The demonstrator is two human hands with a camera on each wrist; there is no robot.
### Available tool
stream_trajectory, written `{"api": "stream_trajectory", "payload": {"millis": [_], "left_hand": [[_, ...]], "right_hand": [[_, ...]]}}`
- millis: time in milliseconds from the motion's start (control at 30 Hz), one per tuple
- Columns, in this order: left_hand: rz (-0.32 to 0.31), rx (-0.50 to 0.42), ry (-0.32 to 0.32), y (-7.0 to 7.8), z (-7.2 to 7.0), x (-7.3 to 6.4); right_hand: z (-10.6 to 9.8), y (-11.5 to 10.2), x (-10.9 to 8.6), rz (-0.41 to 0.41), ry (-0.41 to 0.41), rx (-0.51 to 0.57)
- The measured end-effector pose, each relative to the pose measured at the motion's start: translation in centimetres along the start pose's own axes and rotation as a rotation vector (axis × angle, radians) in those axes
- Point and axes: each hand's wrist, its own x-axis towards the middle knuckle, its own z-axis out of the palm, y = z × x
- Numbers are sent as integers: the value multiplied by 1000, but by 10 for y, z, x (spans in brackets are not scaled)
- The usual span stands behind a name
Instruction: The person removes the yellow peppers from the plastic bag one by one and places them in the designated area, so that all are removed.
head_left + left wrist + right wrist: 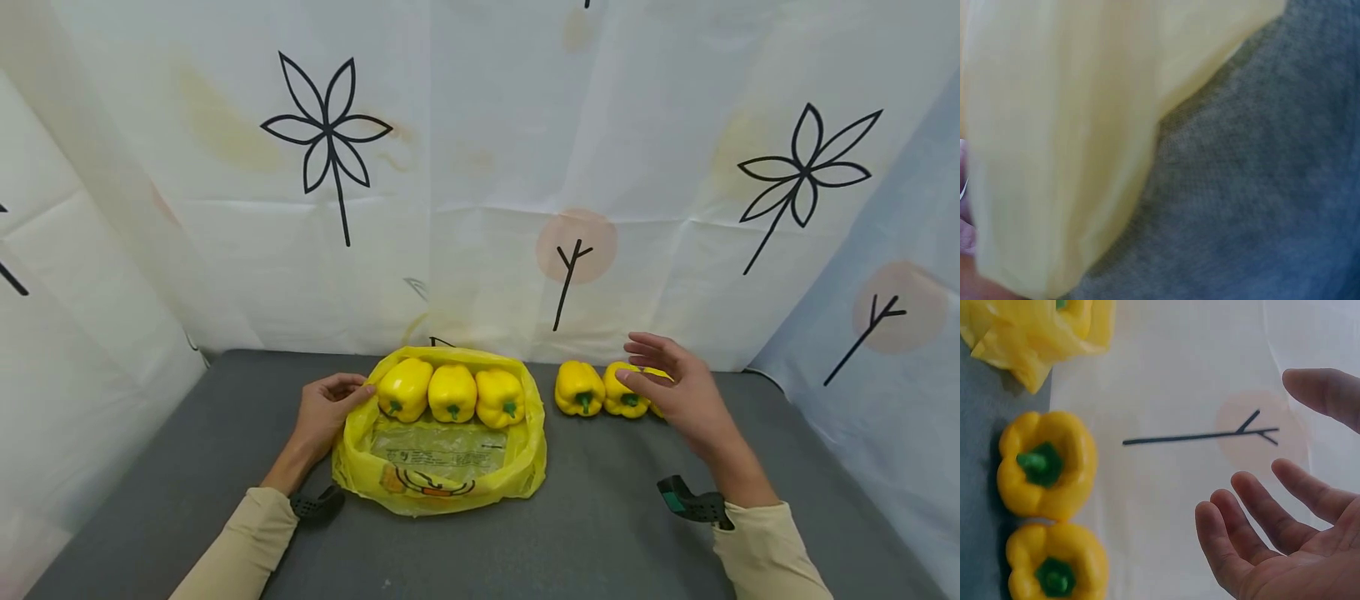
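A yellow plastic bag [438, 497] lies with its mouth spread wide. Three yellow bell peppers [452, 393] sit in a row along its far side. At the bag's left rim my left hand [324, 412] pinches the plastic between thumb and fingers; the left wrist view is mostly filled by the blurred bag [1060, 137]. My right hand [688, 398] is raised near the row of bell peppers [579, 388] to the right of the bag, holding nothing. In the right wrist view its fingers [1272, 512] are spread and loosely bent, apart from the peppers. It partly covers the rightmost pepper.
The dark grey tabletop [585, 517] runs back to a pale fabric wall [480, 183] printed with plant drawings. Similar fabric closes off the left and right sides. The loose peppers stand close to the back edge.
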Motion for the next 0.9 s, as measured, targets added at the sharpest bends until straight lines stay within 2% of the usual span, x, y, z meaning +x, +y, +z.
{"api": "stream_trajectory", "payload": {"millis": [200,433,733,900], "left_hand": [[-7,0,4,2,1,0],[-15,-9,2,5,1,0],[-13,-11,-7,5,1,0],[-12,-22,-3,5,1,0]], "right_hand": [[14,-17,3,-47,-22,10],[30,-31,8,-117,-54,82],[51,-44,16,-175,-63,114],[62,-48,19,-178,-73,131]]}}
